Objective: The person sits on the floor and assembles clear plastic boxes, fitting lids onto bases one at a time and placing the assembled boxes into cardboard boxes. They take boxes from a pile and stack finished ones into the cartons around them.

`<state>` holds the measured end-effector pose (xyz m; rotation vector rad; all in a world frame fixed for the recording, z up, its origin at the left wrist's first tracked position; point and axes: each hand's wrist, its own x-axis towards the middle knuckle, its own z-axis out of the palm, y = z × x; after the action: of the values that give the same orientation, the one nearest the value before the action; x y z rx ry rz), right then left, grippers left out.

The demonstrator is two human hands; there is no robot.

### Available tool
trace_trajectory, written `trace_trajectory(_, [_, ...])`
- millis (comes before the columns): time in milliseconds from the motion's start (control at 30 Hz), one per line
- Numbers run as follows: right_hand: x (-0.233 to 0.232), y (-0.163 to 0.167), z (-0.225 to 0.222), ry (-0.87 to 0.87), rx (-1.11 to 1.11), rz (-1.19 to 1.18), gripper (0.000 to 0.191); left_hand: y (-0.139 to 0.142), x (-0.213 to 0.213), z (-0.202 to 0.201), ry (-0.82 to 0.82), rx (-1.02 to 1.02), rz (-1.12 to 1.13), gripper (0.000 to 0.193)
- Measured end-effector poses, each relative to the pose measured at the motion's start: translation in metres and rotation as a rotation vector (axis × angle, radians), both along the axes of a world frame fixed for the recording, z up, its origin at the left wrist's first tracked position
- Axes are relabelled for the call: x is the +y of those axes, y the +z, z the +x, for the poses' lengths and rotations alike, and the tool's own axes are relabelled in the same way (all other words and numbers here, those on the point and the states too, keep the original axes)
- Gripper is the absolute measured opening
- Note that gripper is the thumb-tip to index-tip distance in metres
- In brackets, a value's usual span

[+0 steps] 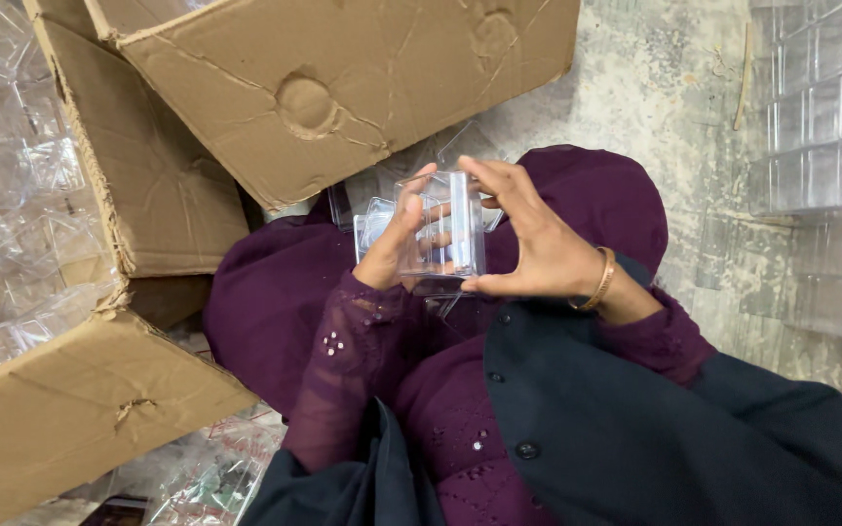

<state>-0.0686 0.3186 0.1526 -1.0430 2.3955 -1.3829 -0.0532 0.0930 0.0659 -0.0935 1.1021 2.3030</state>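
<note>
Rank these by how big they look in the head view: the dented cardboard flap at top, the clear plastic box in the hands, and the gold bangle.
1. Dented cardboard flap, by far the largest.
2. Clear plastic box, held between the left hand and right hand.
3. Gold bangle, the smallest.
The flap lies farther from the camera, so its lead is safe.

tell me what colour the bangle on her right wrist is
The bangle is gold, seen in the head view.

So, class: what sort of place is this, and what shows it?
Probably a small packing workshop: both hands hold a clear box, with cartons of clear plastic and stacked boxes on a bare concrete floor.
</note>
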Motion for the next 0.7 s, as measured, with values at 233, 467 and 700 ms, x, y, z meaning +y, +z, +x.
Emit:
trace_trajectory(233, [-0.001, 0.001, -0.001, 0.008, 0.006, 0.013, 0.116, 0.003, 0.009, -0.002, -0.008, -0.05, -0.037, 0.087])
trace_trajectory(467, [0.006, 0.0, 0.001, -0.002, 0.01, 0.041, 0.115, 0.001, 0.018, 0.002, 0.022, -0.066, -0.037, 0.085])
trace_trajectory(700, [0.01, 0.001, 0.001, -0.005, -0.029, 0.033, 0.115, 0.0, 0.023, 0.0, 0.05, -0.027, 0.03, 0.08])
